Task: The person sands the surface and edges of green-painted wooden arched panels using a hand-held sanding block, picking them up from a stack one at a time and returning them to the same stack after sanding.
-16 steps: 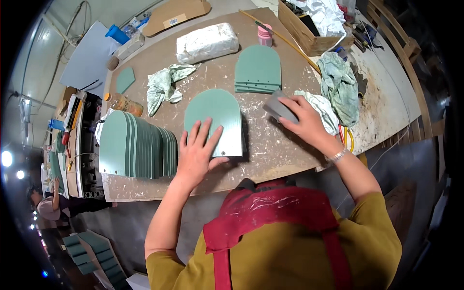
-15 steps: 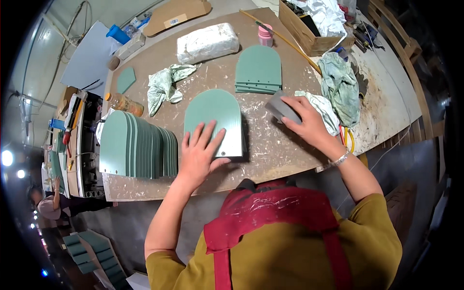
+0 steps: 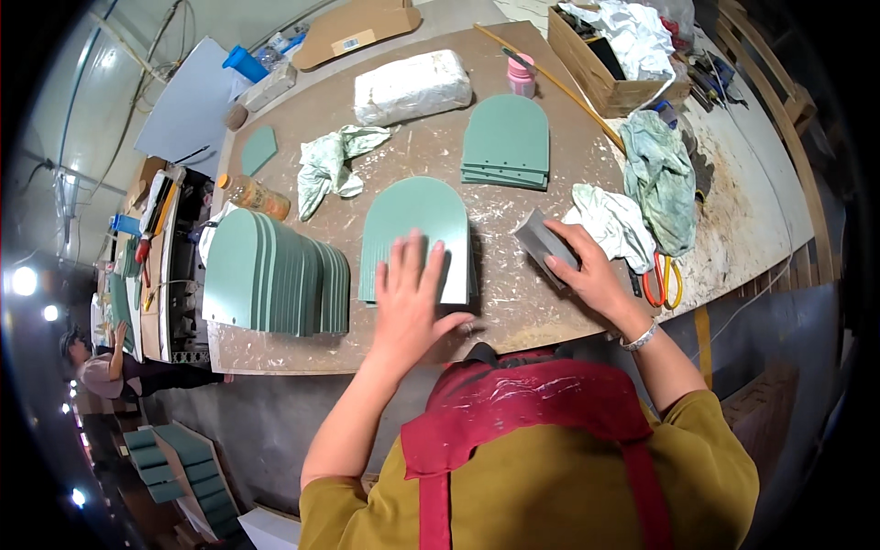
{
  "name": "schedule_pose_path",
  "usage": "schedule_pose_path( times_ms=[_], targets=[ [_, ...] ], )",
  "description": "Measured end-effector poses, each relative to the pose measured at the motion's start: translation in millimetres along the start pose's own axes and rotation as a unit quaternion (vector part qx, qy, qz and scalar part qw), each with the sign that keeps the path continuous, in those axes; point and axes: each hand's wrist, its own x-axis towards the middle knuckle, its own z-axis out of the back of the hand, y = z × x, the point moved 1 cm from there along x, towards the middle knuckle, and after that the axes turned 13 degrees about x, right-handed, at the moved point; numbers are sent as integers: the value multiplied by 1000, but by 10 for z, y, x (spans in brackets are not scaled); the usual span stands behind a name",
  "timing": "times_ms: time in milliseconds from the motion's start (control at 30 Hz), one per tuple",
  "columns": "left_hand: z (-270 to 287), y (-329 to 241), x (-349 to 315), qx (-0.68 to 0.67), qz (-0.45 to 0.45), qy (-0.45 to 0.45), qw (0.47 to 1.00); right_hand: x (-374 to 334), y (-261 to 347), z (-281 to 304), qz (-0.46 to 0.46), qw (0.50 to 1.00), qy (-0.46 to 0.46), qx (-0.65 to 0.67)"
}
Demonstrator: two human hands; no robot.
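A green arched panel [image 3: 417, 206] lies on a small pile in front of me on the worktable. My left hand [image 3: 408, 302] is over its near half, fingers stretched out and holding nothing; whether the fingertips press on it is hard to tell. My right hand [image 3: 594, 280] grips a grey sanding block [image 3: 543, 243] to the right of the panel, tilted and apart from it. On the left stands a thick row of similar green panels [image 3: 270, 284]. Farther back on the right is a low stack of arched panels [image 3: 506, 137] with small holes along the near edge.
Cloths lie behind the panels [image 3: 332, 165] and at right [image 3: 610, 220], near orange-handled scissors [image 3: 655, 280]. A white wrapped bundle [image 3: 412, 89], pink bottle [image 3: 521, 78], long stick [image 3: 577, 99] and wooden box [image 3: 605, 87] stand farther back. Another person [image 3: 105, 371] is at far left.
My view has shifted slightly. My left hand has moved a little to the right over the panel. My right hand has turned the sanding block more onto its edge and lowered it toward me.
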Motion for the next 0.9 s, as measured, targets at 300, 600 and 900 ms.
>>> schedule_pose_path(
  times_ms=[300,600,900],
  targets=[
    [-220,85,-185,10,-43,-102,994,-64,-81,-109,-23,997,44,56],
    [420,563,291,-604,348,-269,665,21,-152,-120,-66,982,24,178],
    [-58,631,-202,-96,272,-146,946,50,-237,-173,-113,966,17,234]
  ],
)
